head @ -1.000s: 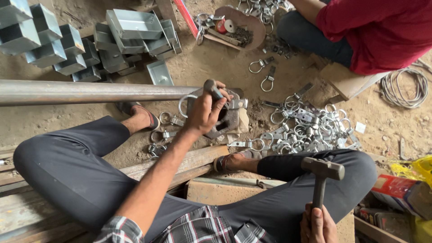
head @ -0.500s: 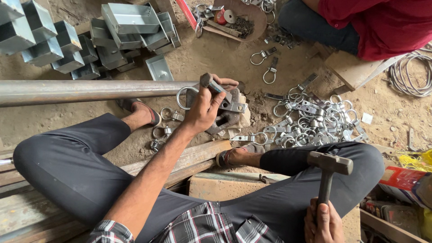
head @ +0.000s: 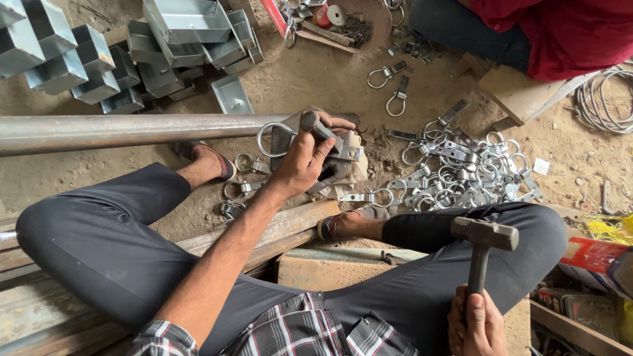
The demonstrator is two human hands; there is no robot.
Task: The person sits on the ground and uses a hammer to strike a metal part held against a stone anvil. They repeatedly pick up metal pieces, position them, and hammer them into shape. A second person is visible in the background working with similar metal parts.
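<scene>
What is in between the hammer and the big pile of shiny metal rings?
In the head view, the person's dark-trousered knee lies between the hammer, held in the right hand, and the pile of metal rings.

Wearer had a plaid shirt [head: 297, 329], dark with red and white checks, sleeve rolled near the elbow. Dark grey trousers [head: 92, 250]. Sandals [head: 214, 161] with reddish straps on both feet. Bare forearms, no gloves.

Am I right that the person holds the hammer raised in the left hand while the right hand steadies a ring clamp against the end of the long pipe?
Not quite: the head view shows the hands swapped. The right hand holds the hammer raised, while the left hand steadies the ring clamp against the pipe.
</scene>
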